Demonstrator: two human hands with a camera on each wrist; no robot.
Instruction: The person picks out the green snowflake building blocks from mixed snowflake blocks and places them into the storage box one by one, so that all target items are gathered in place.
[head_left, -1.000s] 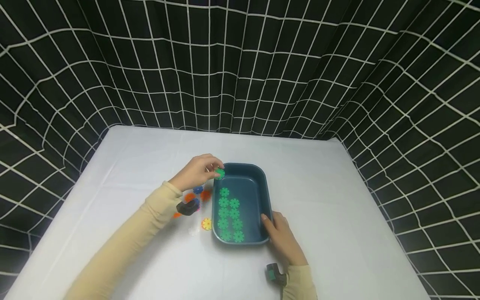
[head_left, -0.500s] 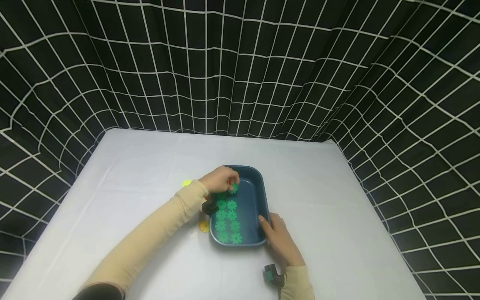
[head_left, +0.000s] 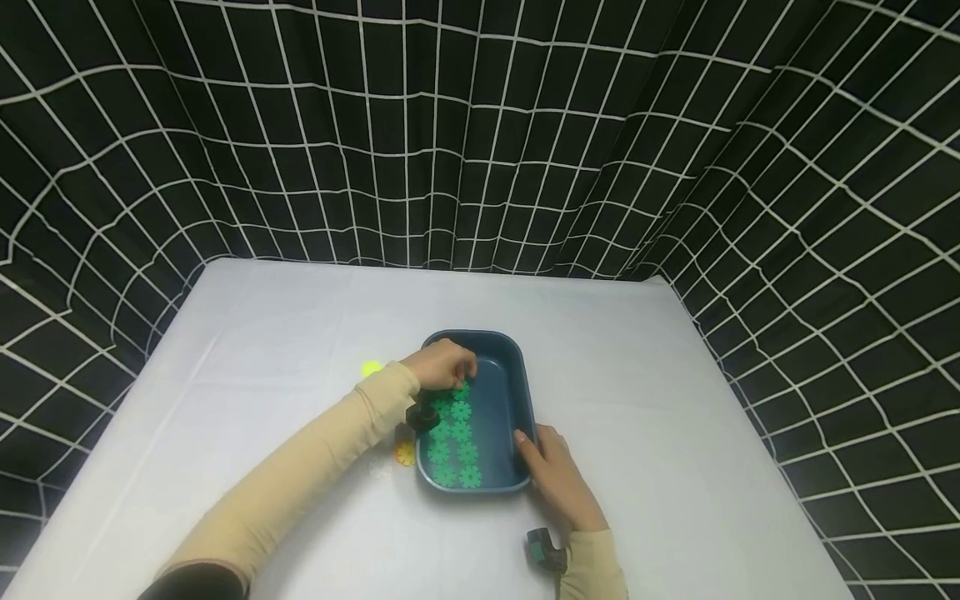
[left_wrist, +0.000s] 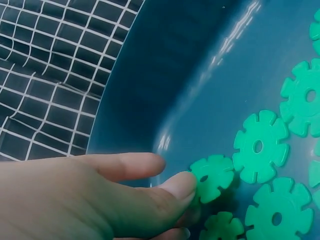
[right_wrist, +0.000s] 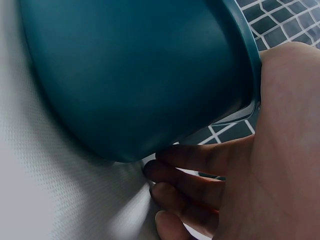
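Note:
A blue-green rectangular tray (head_left: 497, 429) stands on the white table, with several green flower-shaped notched discs (head_left: 461, 432) lying flat along its left side in two columns. Inside the tray's far left part, my left hand (head_left: 441, 365) pinches a green notched disc (left_wrist: 218, 172). That disc is tilted, its edge at the thumb tip, close beside the flat ones in the left wrist view. My right hand (head_left: 561, 485) grips the tray's near right rim, thumb over the inside. In the right wrist view its fingers (right_wrist: 172, 175) lie outside, low against the tray wall (right_wrist: 140, 75).
Left of the tray lie a yellow disc (head_left: 372, 367), an orange-and-yellow disc (head_left: 406, 453) and a faint clear disc (head_left: 380, 468). My left sleeve (head_left: 300, 467) covers part of this area. A black grid-patterned curtain (head_left: 420, 150) surrounds the table.
My left hand has moved right and nearer from the tray's far left rim, lowering the green disc into the tray beside the others. The right hand keeps its grip on the rim.

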